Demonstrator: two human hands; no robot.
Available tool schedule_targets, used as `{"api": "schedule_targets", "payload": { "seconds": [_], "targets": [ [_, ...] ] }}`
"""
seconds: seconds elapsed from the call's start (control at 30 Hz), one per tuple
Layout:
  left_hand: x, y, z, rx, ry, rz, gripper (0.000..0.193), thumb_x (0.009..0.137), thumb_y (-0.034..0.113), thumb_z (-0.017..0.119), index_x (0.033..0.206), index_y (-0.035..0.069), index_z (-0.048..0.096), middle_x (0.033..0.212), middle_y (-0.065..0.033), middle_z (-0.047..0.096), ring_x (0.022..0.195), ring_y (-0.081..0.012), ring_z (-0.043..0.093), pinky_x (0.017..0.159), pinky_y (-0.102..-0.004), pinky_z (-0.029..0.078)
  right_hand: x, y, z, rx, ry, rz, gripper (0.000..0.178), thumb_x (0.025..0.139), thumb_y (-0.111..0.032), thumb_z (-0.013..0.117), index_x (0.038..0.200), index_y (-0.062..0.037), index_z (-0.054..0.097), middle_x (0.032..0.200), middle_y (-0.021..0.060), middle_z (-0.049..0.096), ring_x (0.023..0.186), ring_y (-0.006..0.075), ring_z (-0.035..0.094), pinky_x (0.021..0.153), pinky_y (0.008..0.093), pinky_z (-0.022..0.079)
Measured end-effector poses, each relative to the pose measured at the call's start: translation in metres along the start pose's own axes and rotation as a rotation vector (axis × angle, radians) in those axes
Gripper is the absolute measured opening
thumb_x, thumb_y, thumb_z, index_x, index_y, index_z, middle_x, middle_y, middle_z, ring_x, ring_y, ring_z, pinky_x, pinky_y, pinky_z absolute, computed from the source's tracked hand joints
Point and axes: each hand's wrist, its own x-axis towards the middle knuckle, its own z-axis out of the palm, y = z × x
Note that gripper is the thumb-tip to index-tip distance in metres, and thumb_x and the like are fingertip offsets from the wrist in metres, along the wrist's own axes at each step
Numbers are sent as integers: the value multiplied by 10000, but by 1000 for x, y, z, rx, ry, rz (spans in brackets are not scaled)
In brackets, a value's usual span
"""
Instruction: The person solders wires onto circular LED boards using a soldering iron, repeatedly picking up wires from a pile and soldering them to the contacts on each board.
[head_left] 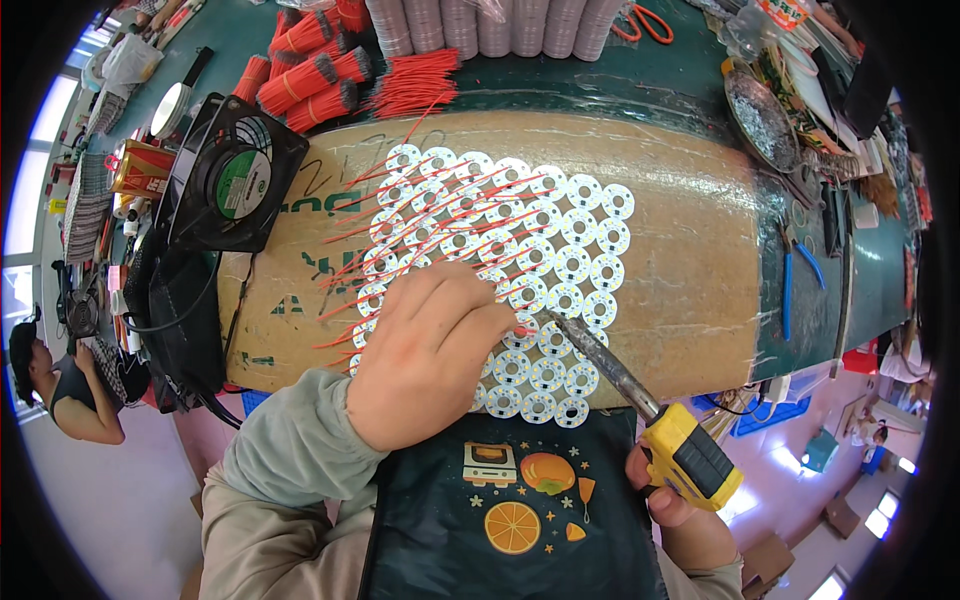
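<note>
Rows of round white LED boards (573, 263), each with a hole in its middle, cover a brown cardboard sheet (680, 250). Thin red wires (345, 235) stretch from many of the boards toward the left. My left hand (430, 345) is over the lower left of the rows, its fingers pinched on a red wire; a bit of red shows at the fingertips, and the hand hides several boards. My right hand (690, 525) grips a soldering iron (615, 368) by its yellow and black handle. The iron's tip lies at a board close to my left fingertips.
A black fan (235, 175) stands left of the boards. Bundles of red wires (305, 85) and stacks of grey discs (500, 25) line the far side. At right are blue-handled pliers (788, 290) and a round dish (760, 115). Another person (75, 385) sits far left.
</note>
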Motion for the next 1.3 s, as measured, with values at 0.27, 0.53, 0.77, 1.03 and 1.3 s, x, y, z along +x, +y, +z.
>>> {"api": "schedule_targets", "payload": {
  "seconds": [0.27, 0.53, 0.77, 1.03, 1.3],
  "targets": [
    [-17, -2, 0, -10, -15, 6, 320, 653, -33, 738, 959, 43, 677, 920, -85, 613, 903, -286, 624, 800, -395, 492, -1, 9, 0, -79, -81, -9, 350, 876, -381, 774, 790, -86, 605, 690, 41, 570, 562, 225, 559, 505, 332, 412],
    [-18, -6, 2, -8, 5, 18, 328, 655, -33, 730, 972, 38, 682, 920, -80, 621, 902, -287, 621, 804, -395, 487, -1, 11, 7, -181, -56, -43, 382, 885, -427, 752, 767, -102, 591, 671, 32, 564, 545, 232, 555, 489, 341, 407],
    [-18, -5, 3, 23, -25, 16, 327, 655, -47, 704, 969, 36, 679, 919, -77, 622, 935, -282, 615, 821, -389, 478, -3, 19, 10, -176, -30, -72, 380, 883, -429, 750, 773, -98, 600, 696, 35, 587, 545, 230, 568, 485, 337, 420],
    [-16, -4, 3, 33, -25, 17, 310, 653, -47, 693, 951, 39, 680, 917, -77, 618, 932, -278, 615, 822, -387, 477, 2, 15, 10, -294, -74, -108, 407, 913, -456, 703, 748, -108, 572, 671, 29, 549, 526, 230, 549, 471, 349, 411],
    [-17, -4, 3, 43, -25, 10, 301, 660, -40, 694, 948, 45, 680, 918, -76, 620, 937, -276, 618, 825, -389, 477, 0, 14, 7, -227, -75, -81, 403, 906, -448, 718, 753, -99, 586, 688, 37, 566, 571, 244, 574, 500, 355, 433]
  ]
}}
